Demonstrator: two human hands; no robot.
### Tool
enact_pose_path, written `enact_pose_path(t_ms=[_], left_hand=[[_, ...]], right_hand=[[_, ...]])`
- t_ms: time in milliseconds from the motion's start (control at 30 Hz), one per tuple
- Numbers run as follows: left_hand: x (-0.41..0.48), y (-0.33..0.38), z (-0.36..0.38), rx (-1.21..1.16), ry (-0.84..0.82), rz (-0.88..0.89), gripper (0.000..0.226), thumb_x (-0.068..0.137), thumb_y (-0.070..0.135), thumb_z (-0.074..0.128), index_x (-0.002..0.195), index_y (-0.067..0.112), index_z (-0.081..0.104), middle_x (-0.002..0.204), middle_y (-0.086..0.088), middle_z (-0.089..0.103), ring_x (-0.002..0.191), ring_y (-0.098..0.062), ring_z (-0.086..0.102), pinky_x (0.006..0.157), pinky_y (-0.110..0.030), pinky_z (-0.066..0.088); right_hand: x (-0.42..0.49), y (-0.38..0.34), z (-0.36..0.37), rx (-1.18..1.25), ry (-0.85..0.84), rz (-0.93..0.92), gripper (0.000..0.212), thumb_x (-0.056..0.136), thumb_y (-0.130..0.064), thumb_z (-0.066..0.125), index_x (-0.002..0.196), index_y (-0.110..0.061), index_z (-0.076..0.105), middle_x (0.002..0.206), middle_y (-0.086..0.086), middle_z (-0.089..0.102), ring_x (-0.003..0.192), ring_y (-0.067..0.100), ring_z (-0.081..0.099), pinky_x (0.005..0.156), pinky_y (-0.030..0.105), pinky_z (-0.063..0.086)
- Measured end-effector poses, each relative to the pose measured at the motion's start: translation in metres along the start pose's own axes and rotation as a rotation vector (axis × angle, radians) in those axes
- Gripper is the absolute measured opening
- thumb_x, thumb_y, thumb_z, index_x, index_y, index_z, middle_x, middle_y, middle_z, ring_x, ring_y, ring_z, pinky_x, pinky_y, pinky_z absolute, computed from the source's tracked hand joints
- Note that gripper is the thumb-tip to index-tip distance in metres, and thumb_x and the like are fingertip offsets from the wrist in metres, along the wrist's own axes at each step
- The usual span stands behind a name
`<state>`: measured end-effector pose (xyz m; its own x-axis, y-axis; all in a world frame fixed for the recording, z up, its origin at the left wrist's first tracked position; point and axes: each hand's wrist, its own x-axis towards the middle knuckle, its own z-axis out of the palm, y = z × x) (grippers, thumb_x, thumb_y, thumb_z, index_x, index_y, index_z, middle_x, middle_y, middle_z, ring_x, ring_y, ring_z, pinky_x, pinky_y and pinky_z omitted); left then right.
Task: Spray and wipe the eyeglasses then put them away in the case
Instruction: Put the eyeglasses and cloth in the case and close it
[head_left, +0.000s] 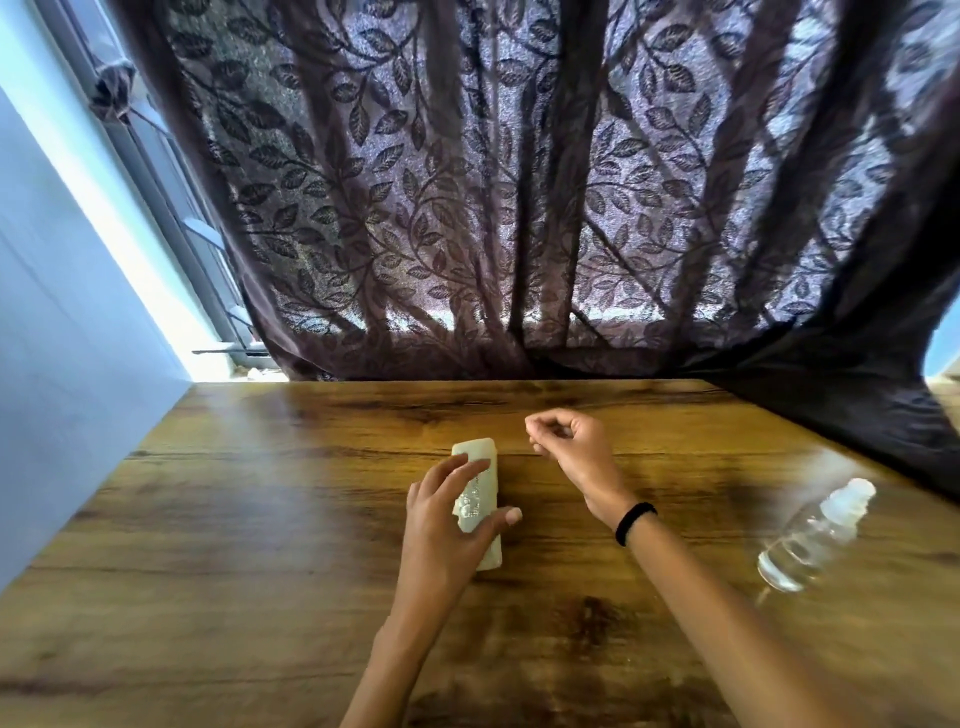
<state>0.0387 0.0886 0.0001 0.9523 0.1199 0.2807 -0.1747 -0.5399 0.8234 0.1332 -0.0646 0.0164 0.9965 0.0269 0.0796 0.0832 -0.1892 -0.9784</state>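
Note:
A pale, closed eyeglasses case (480, 452) lies lengthwise on the wooden table (260, 493) near the middle. My left hand (447, 525) rests on top of it, fingers fairly straight and spread across the lid, thumb stretched over its right edge. My right hand (569, 441) hovers just right of the case's far end, fingers curled in towards the thumb with nothing visible in them. A clear spray bottle (810, 535) with a white cap lies tilted at the right. No eyeglasses or cloth show.
A dark leaf-patterned curtain (519, 208) hangs along the table's far edge and drapes onto its right corner. A pale wall (62, 364) borders the table's left side. A black band circles my right wrist.

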Motion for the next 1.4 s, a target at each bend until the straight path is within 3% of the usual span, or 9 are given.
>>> enact_pose_path(t_ms=[267,433,533,633,900,1033,1233,1300,1400], left_hand=[[0.009,0.068,0.069,0.010,-0.270,0.303,0.050,0.073,0.037,0.073,0.119,0.024,0.058,0.126,0.007,0.053,0.118,-0.010,0.043,0.098,-0.024,0.038],[0.005,0.094,0.122,-0.060,-0.462,0.347,0.055,0.070,0.036,0.077,0.121,0.021,0.059,0.125,0.001,0.058,0.116,-0.013,0.051,0.099,-0.027,0.043],[0.004,0.102,0.148,-0.087,-0.541,0.324,0.060,0.069,0.034,0.079,0.123,0.021,0.057,0.125,-0.001,0.058,0.109,-0.016,0.055,0.093,-0.031,0.048],[0.005,0.106,0.170,-0.095,-0.555,0.290,0.066,0.067,0.030,0.081,0.126,0.017,0.055,0.123,-0.002,0.059,0.104,-0.015,0.058,0.091,-0.029,0.049],[0.006,0.108,0.200,-0.078,-0.598,0.207,0.058,0.066,0.027,0.082,0.119,0.019,0.059,0.106,0.000,0.069,0.087,-0.009,0.062,0.077,-0.019,0.050],[0.006,0.107,0.199,-0.069,-0.588,0.197,0.054,0.066,0.034,0.080,0.116,0.024,0.062,0.098,0.006,0.071,0.074,-0.001,0.059,0.065,-0.009,0.043],[0.016,0.103,0.180,-0.064,-0.506,0.223,0.046,0.072,0.036,0.076,0.114,0.024,0.062,0.100,0.006,0.071,0.079,-0.001,0.061,0.072,-0.014,0.050],[0.021,0.100,0.168,-0.080,-0.480,0.225,0.043,0.071,0.035,0.076,0.111,0.025,0.063,0.095,0.006,0.072,0.079,-0.006,0.065,0.075,-0.027,0.056],[0.037,0.092,0.143,-0.029,-0.387,0.209,0.044,0.069,0.039,0.077,0.109,0.027,0.063,0.090,0.009,0.072,0.074,-0.002,0.064,0.070,-0.022,0.056]], right_hand=[[-0.025,-0.042,-0.093,-0.474,0.186,-0.241,0.005,0.080,-0.012,0.069,0.084,-0.013,0.070,0.079,-0.004,0.067,0.072,0.006,0.060,0.063,0.006,0.044],[-0.052,-0.062,-0.149,-0.539,0.319,-0.266,0.010,0.075,-0.013,0.074,0.085,-0.013,0.070,0.076,-0.003,0.068,0.073,0.008,0.064,0.068,0.008,0.048],[-0.070,-0.064,-0.174,-0.579,0.422,-0.259,0.012,0.074,-0.014,0.075,0.085,-0.012,0.071,0.080,-0.001,0.070,0.076,0.011,0.066,0.074,0.022,0.053],[-0.085,-0.057,-0.194,-0.652,0.452,-0.189,0.016,0.073,-0.018,0.076,0.086,-0.011,0.071,0.086,0.002,0.071,0.080,0.015,0.065,0.077,0.030,0.053],[-0.107,-0.036,-0.208,-0.730,0.406,0.016,0.017,0.071,-0.030,0.077,0.080,-0.018,0.069,0.075,-0.006,0.065,0.069,0.009,0.060,0.067,0.027,0.049],[-0.107,-0.035,-0.205,-0.717,0.419,-0.008,0.016,0.070,-0.026,0.078,0.078,-0.015,0.070,0.068,-0.006,0.063,0.063,0.008,0.058,0.062,0.020,0.045],[-0.093,-0.039,-0.190,-0.677,0.390,-0.068,0.014,0.069,-0.024,0.079,0.076,-0.015,0.071,0.072,0.000,0.069,0.067,0.013,0.063,0.063,0.024,0.050],[-0.083,-0.042,-0.179,-0.632,0.379,-0.106,0.014,0.069,-0.024,0.079,0.076,-0.014,0.070,0.069,-0.001,0.068,0.064,0.008,0.061,0.058,0.013,0.046],[-0.064,-0.051,-0.157,-0.557,0.344,-0.173,0.013,0.069,-0.023,0.079,0.075,-0.017,0.070,0.063,-0.009,0.062,0.060,-0.004,0.056,0.054,0.002,0.039]])
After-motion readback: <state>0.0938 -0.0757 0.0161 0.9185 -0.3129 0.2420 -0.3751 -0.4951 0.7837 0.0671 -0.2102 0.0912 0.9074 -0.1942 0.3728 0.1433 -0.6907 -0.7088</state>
